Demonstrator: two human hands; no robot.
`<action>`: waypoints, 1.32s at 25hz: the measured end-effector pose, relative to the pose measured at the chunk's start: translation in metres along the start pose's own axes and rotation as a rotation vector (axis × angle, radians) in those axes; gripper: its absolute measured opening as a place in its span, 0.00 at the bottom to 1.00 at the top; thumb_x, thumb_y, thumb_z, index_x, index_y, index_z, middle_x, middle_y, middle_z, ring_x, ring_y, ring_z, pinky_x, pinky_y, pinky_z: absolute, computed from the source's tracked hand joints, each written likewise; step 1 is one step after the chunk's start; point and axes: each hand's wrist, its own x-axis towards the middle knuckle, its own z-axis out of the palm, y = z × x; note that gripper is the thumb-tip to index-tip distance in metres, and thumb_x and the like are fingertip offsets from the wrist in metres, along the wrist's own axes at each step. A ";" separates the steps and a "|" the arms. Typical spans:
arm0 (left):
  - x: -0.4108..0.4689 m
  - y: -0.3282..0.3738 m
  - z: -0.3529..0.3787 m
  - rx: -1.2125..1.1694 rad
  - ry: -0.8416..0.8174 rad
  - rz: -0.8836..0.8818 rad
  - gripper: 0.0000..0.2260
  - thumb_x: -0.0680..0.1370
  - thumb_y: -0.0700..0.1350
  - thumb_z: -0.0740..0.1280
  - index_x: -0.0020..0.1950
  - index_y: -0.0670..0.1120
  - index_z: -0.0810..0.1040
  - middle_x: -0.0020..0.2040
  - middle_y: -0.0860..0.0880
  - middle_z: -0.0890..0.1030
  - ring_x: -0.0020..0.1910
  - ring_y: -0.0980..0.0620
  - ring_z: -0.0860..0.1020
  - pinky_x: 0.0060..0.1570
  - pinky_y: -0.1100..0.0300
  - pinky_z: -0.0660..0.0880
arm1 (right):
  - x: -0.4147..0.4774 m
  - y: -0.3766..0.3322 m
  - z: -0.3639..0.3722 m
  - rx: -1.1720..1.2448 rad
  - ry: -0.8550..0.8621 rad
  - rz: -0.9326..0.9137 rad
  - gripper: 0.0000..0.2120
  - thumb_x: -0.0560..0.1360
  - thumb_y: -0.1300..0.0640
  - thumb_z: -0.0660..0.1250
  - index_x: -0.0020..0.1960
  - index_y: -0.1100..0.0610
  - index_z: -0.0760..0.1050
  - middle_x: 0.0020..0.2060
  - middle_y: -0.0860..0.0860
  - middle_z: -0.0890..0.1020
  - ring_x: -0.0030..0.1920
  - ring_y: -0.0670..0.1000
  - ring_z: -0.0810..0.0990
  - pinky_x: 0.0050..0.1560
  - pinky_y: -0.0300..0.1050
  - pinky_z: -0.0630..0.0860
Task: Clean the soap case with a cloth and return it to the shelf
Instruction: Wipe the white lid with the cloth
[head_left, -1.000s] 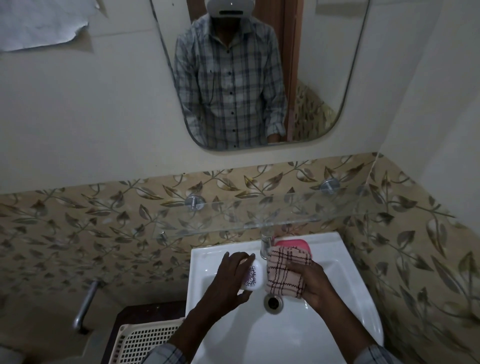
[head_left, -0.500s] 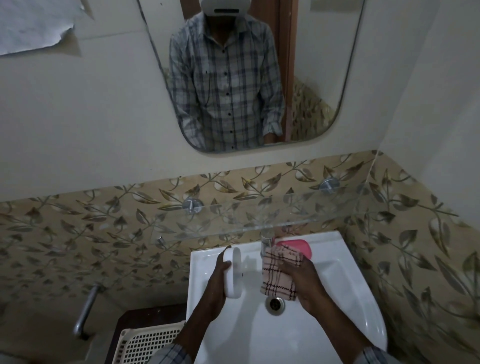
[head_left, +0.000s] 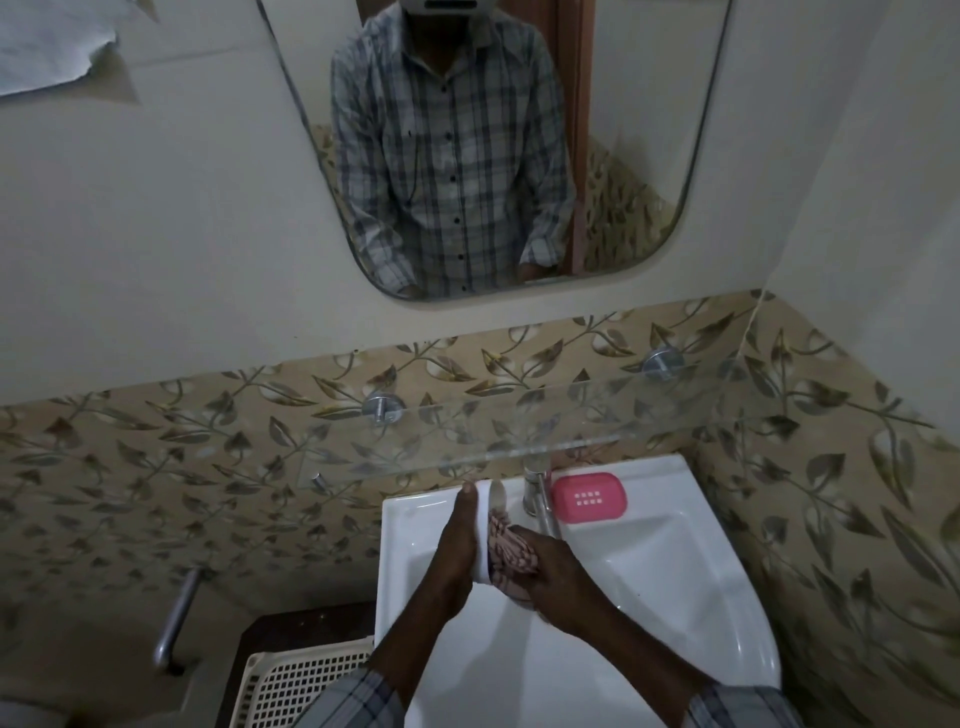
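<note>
**Operator:** State the position of the task item.

**Inspector:** The white plastic soap case (head_left: 491, 512) stands on edge above the white ceramic basin (head_left: 397, 582), over the left part of the bowl and held off its surface.

**Operator:** State the grip of each hand.

**Inspector:** The left hand (head_left: 457, 551) holds the case against its left face, with one fingertip at the case's far end. The right hand (head_left: 558, 577) is closed round a bunched pink checked cloth (head_left: 511, 553) and presses it against the case's right face. Cloth and case touch.

**Operator:** State the position of the shelf.

**Inspector:** The clear glass shelf (head_left: 467, 431) is fixed to the tiled wall above the basin's back edge. The case is below it, not on it.

**Operator:** List the remaining items.

**Inspector:** A chrome tap (head_left: 537, 493) stands on the basin's back ledge, just right of the case. A pink slotted plastic tray (head_left: 588, 498) lies flat on the same ledge, just right of the tap. A cream plastic lattice basket (head_left: 291, 680) sits beside the basin's left wall, lower down. A mirror (head_left: 649, 130) hangs above the basin and reflects a checked shirt.
</note>
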 end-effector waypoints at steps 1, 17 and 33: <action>-0.002 0.001 0.001 0.025 -0.017 0.002 0.24 0.78 0.66 0.59 0.46 0.48 0.83 0.35 0.49 0.87 0.34 0.52 0.86 0.27 0.62 0.79 | -0.001 0.002 -0.002 0.011 -0.005 -0.005 0.12 0.75 0.60 0.66 0.56 0.50 0.81 0.48 0.44 0.85 0.49 0.39 0.83 0.50 0.34 0.79; -0.012 0.001 0.017 0.007 -0.010 0.274 0.23 0.78 0.67 0.55 0.56 0.54 0.82 0.51 0.48 0.87 0.51 0.52 0.85 0.44 0.60 0.82 | 0.011 -0.013 -0.007 0.551 0.062 0.268 0.13 0.74 0.66 0.67 0.56 0.57 0.82 0.47 0.57 0.87 0.48 0.58 0.86 0.45 0.50 0.84; 0.000 0.032 -0.010 -0.381 -0.346 -0.533 0.42 0.75 0.71 0.52 0.59 0.32 0.78 0.48 0.28 0.83 0.52 0.30 0.78 0.50 0.31 0.70 | 0.017 -0.013 -0.013 -0.176 -0.054 -0.233 0.14 0.69 0.58 0.76 0.54 0.50 0.81 0.46 0.36 0.82 0.46 0.34 0.79 0.49 0.28 0.73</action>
